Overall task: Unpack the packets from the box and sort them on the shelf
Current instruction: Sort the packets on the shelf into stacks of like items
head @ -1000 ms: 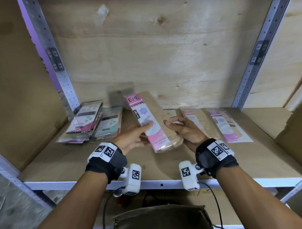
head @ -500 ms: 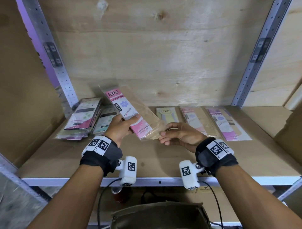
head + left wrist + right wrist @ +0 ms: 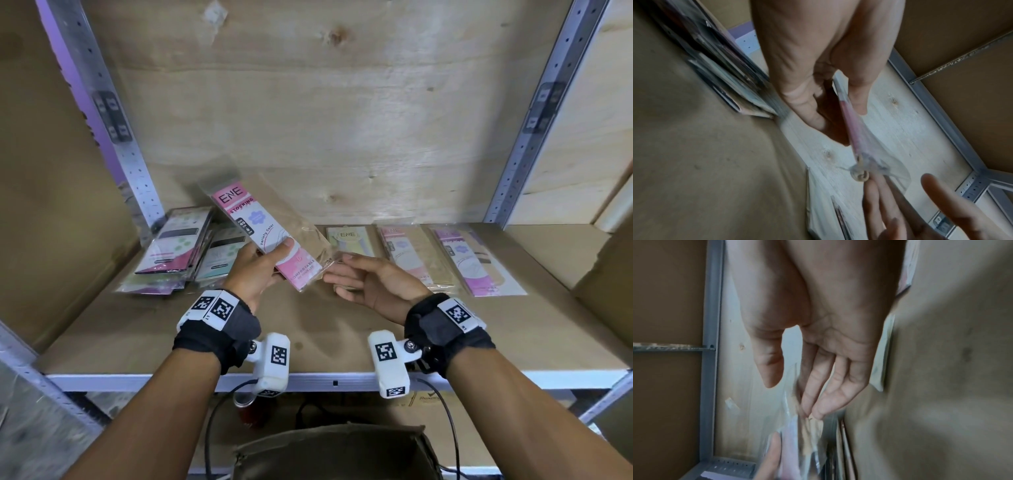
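A pink and white stocking packet (image 3: 267, 236) in clear wrap is held above the shelf board (image 3: 342, 335), tilted with its top to the upper left. My left hand (image 3: 260, 267) grips its lower part, thumb on the front; the left wrist view shows the packet (image 3: 851, 129) edge-on between thumb and fingers. My right hand (image 3: 363, 281) hovers just right of the packet's lower corner with relaxed fingers (image 3: 824, 395) at the wrap's edge, holding nothing. Three similar packets lie flat in a row to the right: a yellow one (image 3: 349, 240), a pink one (image 3: 407, 253), a purple one (image 3: 469, 260).
A loose pile of green and dark pink packets (image 3: 185, 250) lies at the shelf's left rear. Grey metal uprights (image 3: 113, 113) (image 3: 534, 113) frame the plywood back wall. An open cardboard box (image 3: 335, 452) sits below the shelf's front edge (image 3: 335, 382). Bare board lies in front of the hands.
The left hand has carried the packet left and upward; the right hand has let go of it and now hovers by its lower corner.
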{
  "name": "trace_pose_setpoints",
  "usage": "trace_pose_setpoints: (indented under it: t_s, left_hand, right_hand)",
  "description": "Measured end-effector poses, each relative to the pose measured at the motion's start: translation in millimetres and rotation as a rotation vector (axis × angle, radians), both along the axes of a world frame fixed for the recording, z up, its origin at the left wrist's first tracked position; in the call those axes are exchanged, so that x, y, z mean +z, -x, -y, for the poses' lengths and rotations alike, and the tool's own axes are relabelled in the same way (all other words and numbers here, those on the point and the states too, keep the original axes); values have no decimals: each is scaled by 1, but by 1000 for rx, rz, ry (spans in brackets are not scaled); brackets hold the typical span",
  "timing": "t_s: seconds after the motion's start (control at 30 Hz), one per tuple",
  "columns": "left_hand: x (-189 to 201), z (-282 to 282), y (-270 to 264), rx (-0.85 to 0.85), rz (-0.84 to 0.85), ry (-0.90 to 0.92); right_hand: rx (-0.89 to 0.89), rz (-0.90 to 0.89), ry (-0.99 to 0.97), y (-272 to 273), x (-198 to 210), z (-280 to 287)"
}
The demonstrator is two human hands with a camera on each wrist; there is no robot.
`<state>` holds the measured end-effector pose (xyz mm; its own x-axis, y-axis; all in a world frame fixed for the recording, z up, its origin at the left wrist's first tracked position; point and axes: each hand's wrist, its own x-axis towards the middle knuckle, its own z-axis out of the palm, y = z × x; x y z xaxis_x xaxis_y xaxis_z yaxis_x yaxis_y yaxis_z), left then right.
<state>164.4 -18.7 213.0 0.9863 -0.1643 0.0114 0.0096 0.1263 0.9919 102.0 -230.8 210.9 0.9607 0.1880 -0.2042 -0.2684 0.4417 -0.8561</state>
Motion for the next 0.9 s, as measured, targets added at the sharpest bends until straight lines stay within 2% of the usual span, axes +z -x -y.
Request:
trace_pose_setpoints:
  t_s: [0.2,0.3,0.4,0.5,0.67,0.77,0.9]
  left_hand:
    - [0,7,6,-150,-34,79]
    - [-1,9,6,-148,-20,92]
    - [-3,9,5,-135,-13,118]
    - [-7,9,2,-124,13,91]
    - [-16,17,4,-71,55,-15]
    - [-21,23,4,-41,85,-50]
    - [-23,27,3,-24,94,-64]
  right_hand:
    - [10,-48,-176,0,-7,-10]
    - [47,-26,-292,0,-12,-13]
    - [81,13,-321,0,-15,-14]
    - [63,3,-266,0,-13,-16]
    - [-136,-74,2,-4,-13,-19]
    - [-198,-116,2,-4,-18,-17]
    - [-184,-98,-18,-6,-17,-11]
